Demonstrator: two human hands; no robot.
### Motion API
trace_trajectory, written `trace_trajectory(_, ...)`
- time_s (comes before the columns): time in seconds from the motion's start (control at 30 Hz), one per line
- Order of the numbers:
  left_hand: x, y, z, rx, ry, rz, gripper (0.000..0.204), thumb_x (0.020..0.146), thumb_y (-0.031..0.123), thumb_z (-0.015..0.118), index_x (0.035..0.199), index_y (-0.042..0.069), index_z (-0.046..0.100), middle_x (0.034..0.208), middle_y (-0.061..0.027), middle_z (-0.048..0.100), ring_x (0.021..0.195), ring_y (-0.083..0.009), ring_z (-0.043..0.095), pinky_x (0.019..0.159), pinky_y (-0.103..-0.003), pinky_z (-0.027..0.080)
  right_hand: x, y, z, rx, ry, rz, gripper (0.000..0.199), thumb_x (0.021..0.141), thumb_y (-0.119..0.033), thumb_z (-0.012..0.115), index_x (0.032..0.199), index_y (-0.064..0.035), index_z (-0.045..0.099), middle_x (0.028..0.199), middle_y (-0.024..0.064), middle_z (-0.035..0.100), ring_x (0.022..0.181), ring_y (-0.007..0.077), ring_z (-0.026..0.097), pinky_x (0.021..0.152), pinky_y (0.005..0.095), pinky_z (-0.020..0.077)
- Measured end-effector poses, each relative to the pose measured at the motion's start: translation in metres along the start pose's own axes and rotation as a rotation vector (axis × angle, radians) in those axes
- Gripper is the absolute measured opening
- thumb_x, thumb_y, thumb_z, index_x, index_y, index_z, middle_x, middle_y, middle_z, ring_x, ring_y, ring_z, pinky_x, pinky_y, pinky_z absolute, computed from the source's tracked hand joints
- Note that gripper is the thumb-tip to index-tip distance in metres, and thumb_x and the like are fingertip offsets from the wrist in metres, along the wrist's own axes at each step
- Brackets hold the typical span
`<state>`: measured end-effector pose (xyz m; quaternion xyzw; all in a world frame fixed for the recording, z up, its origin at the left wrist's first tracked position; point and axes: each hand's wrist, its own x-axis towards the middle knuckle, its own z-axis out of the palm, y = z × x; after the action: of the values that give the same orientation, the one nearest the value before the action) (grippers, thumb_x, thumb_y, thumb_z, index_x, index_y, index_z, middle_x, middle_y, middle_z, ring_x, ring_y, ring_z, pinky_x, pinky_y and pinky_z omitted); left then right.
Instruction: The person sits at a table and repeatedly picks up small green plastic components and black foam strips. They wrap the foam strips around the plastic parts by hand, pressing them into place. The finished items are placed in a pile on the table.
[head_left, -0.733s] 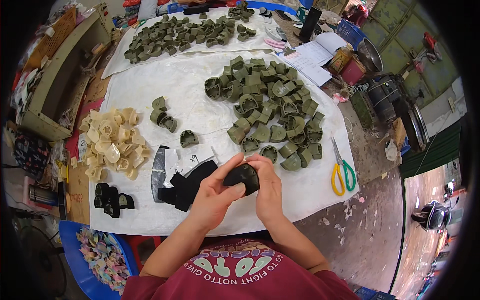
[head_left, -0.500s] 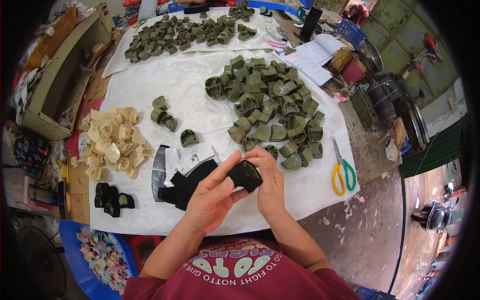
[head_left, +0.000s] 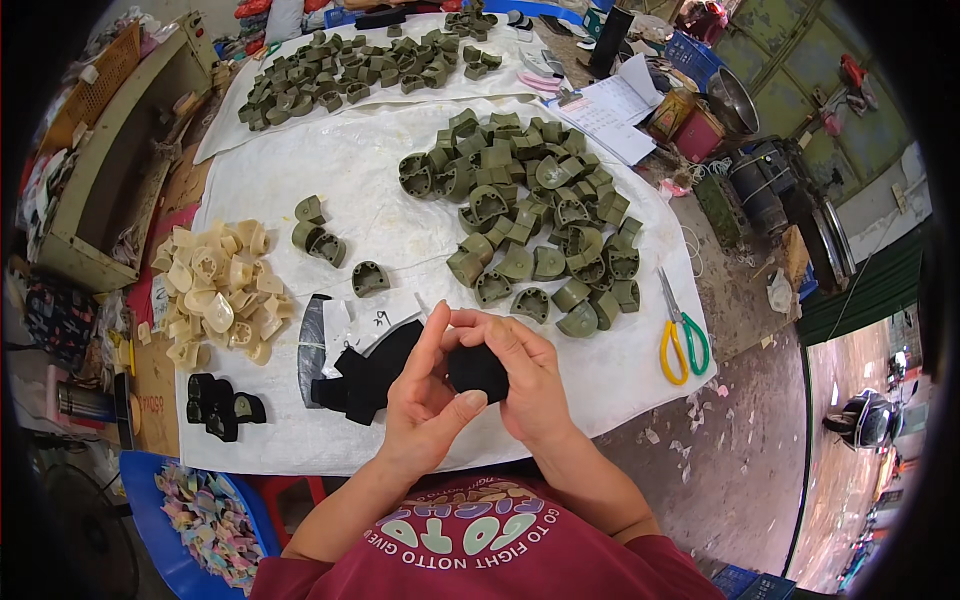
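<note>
Between my two hands is a shoe heel covered in smooth black material [head_left: 476, 371]. My left hand [head_left: 425, 410] is closed against its left side, the thumb pressing its lower edge. Curled over its top and right side is my right hand [head_left: 530, 385]. Just left of my hands lie black fabric pieces [head_left: 365, 378], partly over a white plastic bag with handwriting [head_left: 375, 318]. Several black-covered heels [head_left: 222, 405] sit at the left front of the table. Bare olive-green heels [head_left: 370, 279] stand beyond the bag.
A large pile of olive heels [head_left: 550, 200] spreads right of centre, another [head_left: 350, 75] at the far end. Cream heels [head_left: 220, 290] are heaped at left. Scissors [head_left: 680, 335] with yellow and green handles lie at the right edge. A blue tub [head_left: 165, 520] holds colourful scraps.
The black heel has been turned in my hands, so its dark hollow-looking face no longer shows and a rounded black side does. My right hand now wraps further over it.
</note>
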<state>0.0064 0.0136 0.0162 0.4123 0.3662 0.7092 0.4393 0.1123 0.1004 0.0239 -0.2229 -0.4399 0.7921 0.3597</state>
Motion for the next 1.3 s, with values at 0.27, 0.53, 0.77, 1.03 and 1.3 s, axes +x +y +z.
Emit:
trace_trajectory(0.27,0.001,-0.003,0.005,-0.240,0.133,-0.108,0.089,0.079,0.004,0.066,0.151,0.012,0.015,0.134,-0.0169,0.045,0.122,-0.0236,0.048,0.103,-0.037,0.040,-0.010,-0.005,0.011,-0.200,0.020,-0.122,0.032,0.098,-0.024,0.051,0.115,0.0008,0.062,0.128,0.0119,0.057,0.115,0.0181,0.053,0.097,0.0314,0.0406)
trace_trajectory(0.53,0.005,-0.003,0.004,-0.455,0.179,-0.071,0.080,0.084,0.001,0.064,0.150,0.013,0.020,0.133,-0.0140,0.046,0.119,-0.0219,0.050,0.099,-0.035,0.044,-0.009,-0.003,0.007,-0.482,-0.033,-0.353,0.048,0.090,-0.027,0.062,0.129,0.0000,0.054,0.136,0.0147,0.051,0.131,0.0280,0.041,0.106,0.0370,0.0324)
trace_trajectory(0.77,0.009,0.002,-0.006,-0.414,0.322,-0.252,0.066,0.087,0.003,0.062,0.144,0.007,0.031,0.130,-0.0103,0.048,0.114,-0.0195,0.054,0.095,-0.036,0.046,-0.003,-0.018,0.005,-1.159,-0.160,-0.696,0.050,0.082,-0.018,0.069,0.128,-0.0020,0.055,0.133,0.0158,0.052,0.127,0.0326,0.045,0.100,0.0420,0.0382)
trace_trajectory(1.03,0.006,0.000,-0.001,0.449,0.165,0.067,0.060,0.082,0.003,0.068,0.136,0.000,0.043,0.135,-0.0137,0.042,0.118,-0.0216,0.048,0.099,-0.032,0.041,0.000,-0.006,-0.006,-0.625,0.031,-0.337,0.029,0.090,-0.010,0.061,0.117,0.0016,0.062,0.131,0.0155,0.054,0.109,0.0239,0.059,0.088,0.0302,0.0490)
trace_trajectory(1.3,0.006,-0.002,0.002,-0.132,0.147,0.026,0.084,0.081,0.015,0.071,0.148,0.002,0.020,0.134,-0.0167,0.045,0.126,-0.0274,0.045,0.104,-0.041,0.040,-0.001,-0.004,0.002,-0.349,-0.036,-0.326,0.046,0.086,-0.021,0.070,0.126,-0.0036,0.057,0.139,0.0129,0.045,0.126,0.0226,0.044,0.105,0.0340,0.0342)
